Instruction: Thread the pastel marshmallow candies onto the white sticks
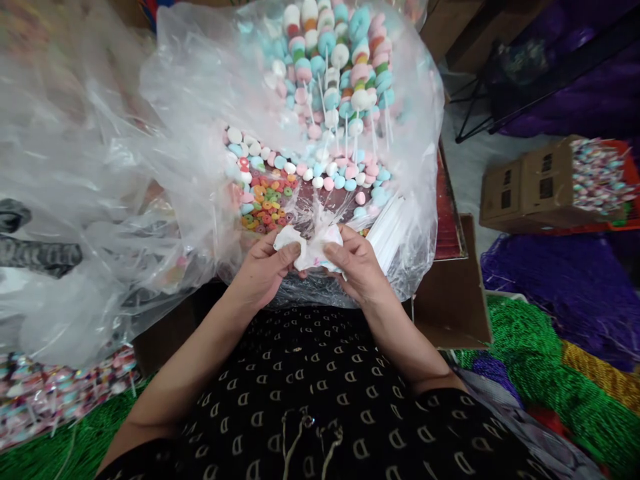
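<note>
A crumpled white piece, like tissue or thin cloth with small pink and blue marks (316, 255), is stretched between both hands close to my body. My left hand (265, 265) pinches its left side, thumb on top. On its right side my right hand (359, 265) has the same thumb-and-finger grip. Just beyond the hands lie small coloured candy rings (270, 200) and a row of loose pink, white and blue marshmallows (327, 181). Farther back, marshmallow skewers (327, 73) on white sticks are piled up. Plain white sticks (387, 233) lie to the right of my right hand.
Clear plastic sheeting (185, 87) surrounds the work area and bulges at the left. An open cardboard box (450, 300) stands at the right. Farther right are a carton (530, 180), purple mesh (565, 287) and green bead strands (525, 340). Wrapped candies (65, 387) lie lower left.
</note>
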`<state>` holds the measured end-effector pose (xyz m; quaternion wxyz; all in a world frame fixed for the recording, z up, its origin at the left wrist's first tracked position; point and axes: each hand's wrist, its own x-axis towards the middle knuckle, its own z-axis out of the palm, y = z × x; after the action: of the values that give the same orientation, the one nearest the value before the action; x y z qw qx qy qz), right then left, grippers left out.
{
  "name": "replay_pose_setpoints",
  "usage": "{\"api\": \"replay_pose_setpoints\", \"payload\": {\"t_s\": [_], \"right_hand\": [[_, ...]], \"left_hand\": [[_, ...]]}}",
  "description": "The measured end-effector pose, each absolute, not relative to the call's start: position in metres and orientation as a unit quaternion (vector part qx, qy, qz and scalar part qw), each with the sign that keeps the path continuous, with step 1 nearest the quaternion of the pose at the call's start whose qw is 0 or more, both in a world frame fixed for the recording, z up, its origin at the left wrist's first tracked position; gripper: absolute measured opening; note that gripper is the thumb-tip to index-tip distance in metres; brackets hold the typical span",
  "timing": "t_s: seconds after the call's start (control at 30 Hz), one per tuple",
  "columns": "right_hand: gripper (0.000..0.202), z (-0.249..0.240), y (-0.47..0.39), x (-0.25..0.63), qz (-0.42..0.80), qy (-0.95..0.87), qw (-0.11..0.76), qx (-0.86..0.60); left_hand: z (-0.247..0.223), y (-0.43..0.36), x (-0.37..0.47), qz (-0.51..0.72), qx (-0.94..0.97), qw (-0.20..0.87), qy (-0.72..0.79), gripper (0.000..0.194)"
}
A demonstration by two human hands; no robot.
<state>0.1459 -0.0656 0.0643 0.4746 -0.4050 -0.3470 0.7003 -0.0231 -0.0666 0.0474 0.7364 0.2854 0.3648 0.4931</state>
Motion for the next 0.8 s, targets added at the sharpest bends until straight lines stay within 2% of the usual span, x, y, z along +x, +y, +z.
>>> {"api": "replay_pose_setpoints", "payload": {"t_s": [0.27, 0.4, 0.6, 0.8], "right_hand": [[0.025, 0.066, -0.070, 0.149, 0.613, -0.388, 0.492, -0.480], [0.027, 0.070, -0.071, 0.153, 0.600, -0.356, 0.516, -0.498], [0.034, 0.090, -0.066, 0.174, 0.595, -0.295, 0.561, -0.494], [0.033, 0.095, -0.064, 0.186, 0.597, -0.303, 0.585, -0.457]], "left_hand": [[0.043, -0.065, -0.014, 0.577, 0.354, 0.589, 0.441, 0.042], [0.036, -0.062, -0.018, 0.587, 0.380, 0.543, 0.464, 0.038], [0.028, -0.056, -0.027, 0.586, 0.399, 0.514, 0.483, 0.033], [0.041, -0.053, -0.022, 0.609, 0.357, 0.530, 0.470, 0.041]]}}
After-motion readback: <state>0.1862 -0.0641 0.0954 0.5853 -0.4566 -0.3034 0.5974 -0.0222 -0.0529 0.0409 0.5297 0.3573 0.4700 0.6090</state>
